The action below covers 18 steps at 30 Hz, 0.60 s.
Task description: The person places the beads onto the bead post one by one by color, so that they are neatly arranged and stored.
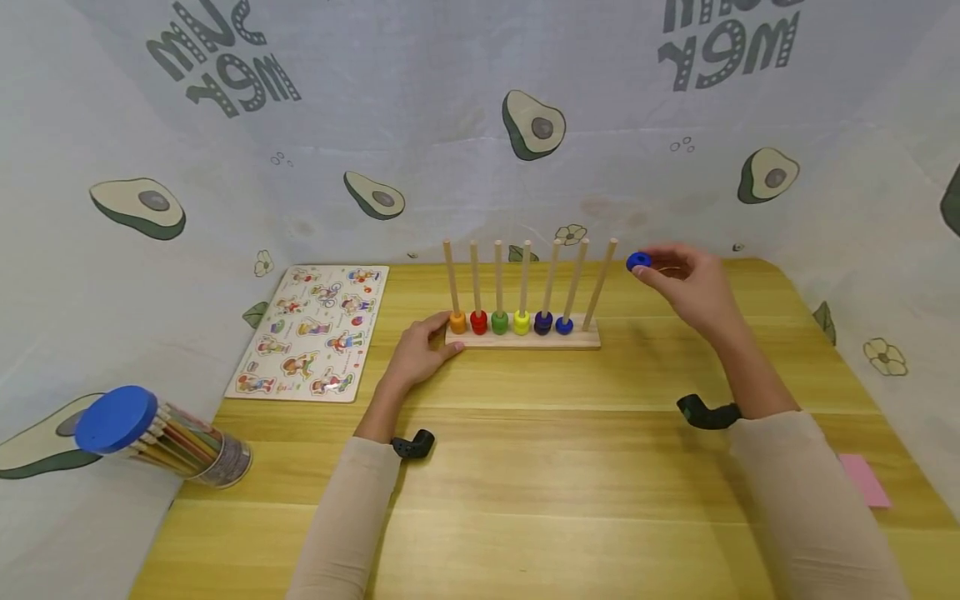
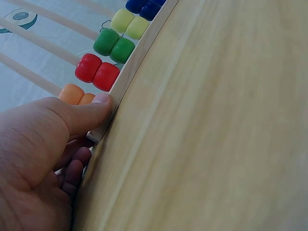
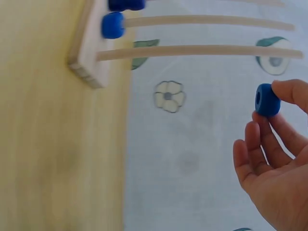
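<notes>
A wooden peg stand (image 1: 525,340) with several upright pegs is on the table. Orange, red (image 2: 96,72), green, yellow and dark blue beads sit in pairs on their own pegs. One lighter blue bead (image 3: 113,25) is on the peg beside them, and the rightmost peg (image 3: 202,51) carries none. My left hand (image 1: 417,352) grips the stand's left end, thumb on the front edge. Raised to the right of the peg tops, my right hand (image 1: 697,287) pinches a blue bead (image 3: 267,100) between thumb and fingertips, its hole facing the pegs, apart from them.
A picture puzzle board (image 1: 307,333) lies at the back left. Nearer on the left stands a clear tub of pencils (image 1: 191,442) with a blue lid. A pink paper (image 1: 865,481) lies by the right edge. Patterned cloth (image 1: 450,125) hangs behind the table.
</notes>
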Each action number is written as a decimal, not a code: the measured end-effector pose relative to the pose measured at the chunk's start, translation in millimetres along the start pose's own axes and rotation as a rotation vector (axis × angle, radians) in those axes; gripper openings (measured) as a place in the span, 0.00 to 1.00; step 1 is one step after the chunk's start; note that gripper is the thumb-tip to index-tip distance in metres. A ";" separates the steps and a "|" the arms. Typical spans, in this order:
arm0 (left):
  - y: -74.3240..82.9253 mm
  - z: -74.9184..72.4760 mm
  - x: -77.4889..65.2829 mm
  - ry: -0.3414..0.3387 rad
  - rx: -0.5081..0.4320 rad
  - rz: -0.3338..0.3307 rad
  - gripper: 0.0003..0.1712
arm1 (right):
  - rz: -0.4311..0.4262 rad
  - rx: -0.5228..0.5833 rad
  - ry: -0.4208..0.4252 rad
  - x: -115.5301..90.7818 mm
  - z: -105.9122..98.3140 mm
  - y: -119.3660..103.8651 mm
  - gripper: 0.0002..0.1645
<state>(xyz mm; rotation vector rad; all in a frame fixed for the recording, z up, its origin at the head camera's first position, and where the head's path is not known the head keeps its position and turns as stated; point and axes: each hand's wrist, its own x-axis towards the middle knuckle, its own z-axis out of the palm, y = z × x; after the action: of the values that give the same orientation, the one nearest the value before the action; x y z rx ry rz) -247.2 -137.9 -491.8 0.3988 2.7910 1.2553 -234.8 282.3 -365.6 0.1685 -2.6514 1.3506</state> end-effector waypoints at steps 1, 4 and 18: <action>-0.1 0.0 0.0 0.000 0.000 0.000 0.39 | -0.011 0.014 0.014 0.9 -2.4 -4.9 0.27; 0.3 0.1 0.3 0.000 -0.005 0.004 0.39 | -0.046 0.040 0.054 4.4 -9.1 -18.0 0.25; -0.9 0.3 0.6 0.000 -0.009 -0.002 0.39 | -0.173 0.171 0.049 12.4 4.1 -59.8 0.21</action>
<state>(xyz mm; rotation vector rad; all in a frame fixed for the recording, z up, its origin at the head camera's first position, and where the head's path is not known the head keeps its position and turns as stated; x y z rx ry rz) -247.9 -138.2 -492.6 0.3952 2.7845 1.2664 -237.0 243.6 -318.3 0.3708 -2.4169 1.5008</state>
